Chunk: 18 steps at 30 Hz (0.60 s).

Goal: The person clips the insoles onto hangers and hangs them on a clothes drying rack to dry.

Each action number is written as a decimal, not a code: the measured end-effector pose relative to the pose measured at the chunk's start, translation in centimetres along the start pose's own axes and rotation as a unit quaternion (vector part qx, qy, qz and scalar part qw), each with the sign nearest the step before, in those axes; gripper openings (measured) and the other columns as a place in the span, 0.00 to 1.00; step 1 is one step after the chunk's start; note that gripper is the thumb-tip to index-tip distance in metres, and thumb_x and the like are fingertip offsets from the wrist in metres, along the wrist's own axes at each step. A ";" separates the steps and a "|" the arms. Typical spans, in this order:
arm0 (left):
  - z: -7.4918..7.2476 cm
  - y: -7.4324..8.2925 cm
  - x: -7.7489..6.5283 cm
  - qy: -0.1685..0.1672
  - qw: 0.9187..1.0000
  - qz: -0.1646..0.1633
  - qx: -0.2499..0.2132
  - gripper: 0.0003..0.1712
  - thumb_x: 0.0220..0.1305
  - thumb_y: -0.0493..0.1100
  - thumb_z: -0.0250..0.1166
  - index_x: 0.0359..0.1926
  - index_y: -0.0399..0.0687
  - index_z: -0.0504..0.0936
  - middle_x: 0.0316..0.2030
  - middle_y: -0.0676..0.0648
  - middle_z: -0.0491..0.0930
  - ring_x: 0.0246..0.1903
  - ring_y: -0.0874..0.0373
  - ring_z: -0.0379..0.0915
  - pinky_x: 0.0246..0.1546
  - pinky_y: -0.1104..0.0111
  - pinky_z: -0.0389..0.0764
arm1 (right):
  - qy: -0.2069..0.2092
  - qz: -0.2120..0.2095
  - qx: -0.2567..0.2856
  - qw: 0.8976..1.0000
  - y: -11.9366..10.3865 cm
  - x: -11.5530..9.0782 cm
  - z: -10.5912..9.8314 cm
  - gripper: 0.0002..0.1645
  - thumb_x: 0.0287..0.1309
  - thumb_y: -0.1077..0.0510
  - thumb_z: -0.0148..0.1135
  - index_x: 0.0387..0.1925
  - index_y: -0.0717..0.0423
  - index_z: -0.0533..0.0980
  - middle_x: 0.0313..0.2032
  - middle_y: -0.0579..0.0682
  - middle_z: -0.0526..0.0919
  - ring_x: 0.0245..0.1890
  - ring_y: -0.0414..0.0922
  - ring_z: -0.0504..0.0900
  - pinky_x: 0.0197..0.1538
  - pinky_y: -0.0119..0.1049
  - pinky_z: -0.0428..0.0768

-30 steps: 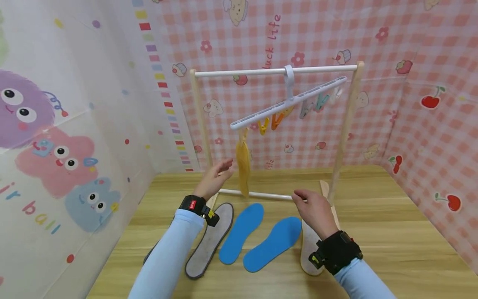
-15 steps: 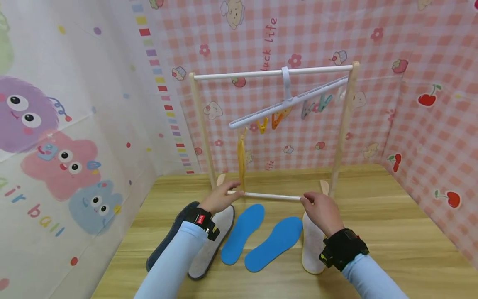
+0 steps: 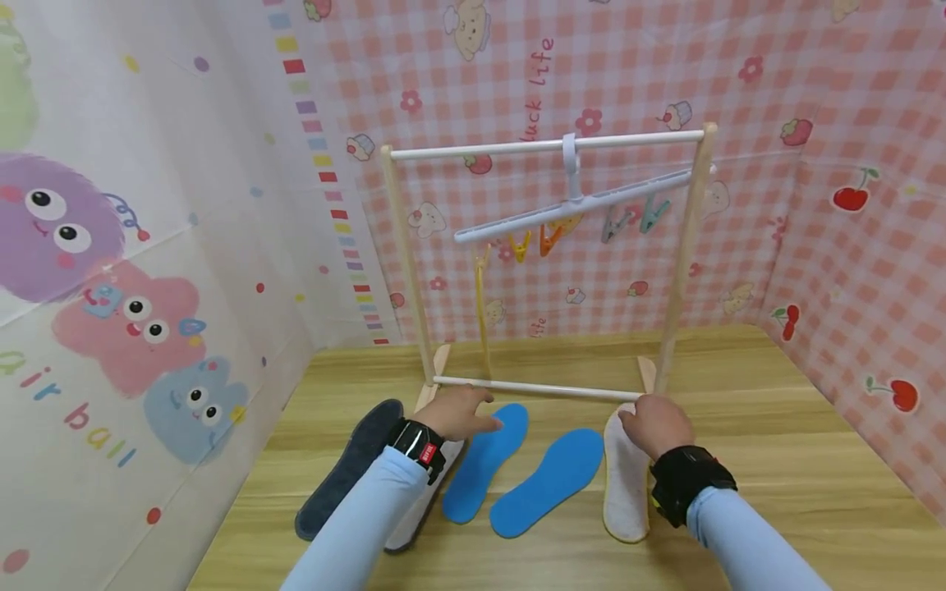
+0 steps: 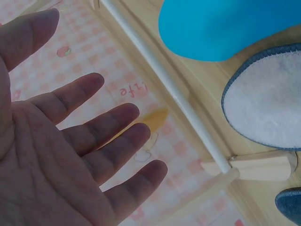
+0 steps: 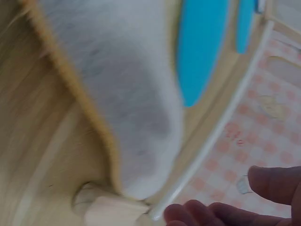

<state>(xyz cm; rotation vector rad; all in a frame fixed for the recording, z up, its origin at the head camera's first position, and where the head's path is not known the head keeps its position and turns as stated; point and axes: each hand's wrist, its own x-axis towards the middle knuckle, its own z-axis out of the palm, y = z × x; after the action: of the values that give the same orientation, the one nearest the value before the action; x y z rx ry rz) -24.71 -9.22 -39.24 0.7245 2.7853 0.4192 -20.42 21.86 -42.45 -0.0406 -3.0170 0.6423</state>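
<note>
My left hand [image 3: 458, 412], fingers spread and holding nothing, hovers over a blue insole [image 3: 484, 464] and a white insole with a dark edge [image 3: 416, 519]. At the top end of a white fleecy insole with a yellow edge [image 3: 626, 484] is my right hand [image 3: 659, 425]. Its thumb and fingers [image 5: 192, 213] stand apart in the right wrist view, with nothing between them. A second blue insole [image 3: 547, 484] lies between the hands. Farther left rests a dark insole [image 3: 347, 468]. A yellow insole [image 3: 482, 316] hangs edge-on from a clip [image 3: 482, 261].
A drying rack with wooden posts [image 3: 678, 279] and a white lower bar [image 3: 547, 389] stands behind the insoles. From its top rod [image 3: 488, 148] hangs a slanted white hanger [image 3: 517, 222], carrying an orange clip [image 3: 550, 240], a teal clip [image 3: 654, 215] and others. Patterned cloth walls [image 3: 850, 271] surround the table.
My left hand has come down from beside the hanging yellow insole toward the table insoles. The right hand has shifted right. The hanging insole has turned edge-on, and the hanger has swung slightly.
</note>
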 end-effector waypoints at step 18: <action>1.2 0.3 -0.2 -0.010 1.000 0.014 0.014 0.29 0.68 0.58 0.63 0.62 0.46 0.77 0.62 0.43 0.74 0.63 0.47 0.68 0.61 0.55 0.69 | -0.026 0.023 -0.103 0.994 0.9 0.5 3.3 0.14 0.60 0.58 0.63 0.26 0.67 0.81 0.22 0.60 0.81 0.24 0.57 0.81 0.30 0.54 0.79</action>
<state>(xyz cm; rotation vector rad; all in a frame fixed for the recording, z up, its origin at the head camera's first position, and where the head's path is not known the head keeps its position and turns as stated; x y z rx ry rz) -24.09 -8.76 -40.19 0.7702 2.7704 0.3762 -21.14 21.37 -45.82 -0.1038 -3.1287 0.3363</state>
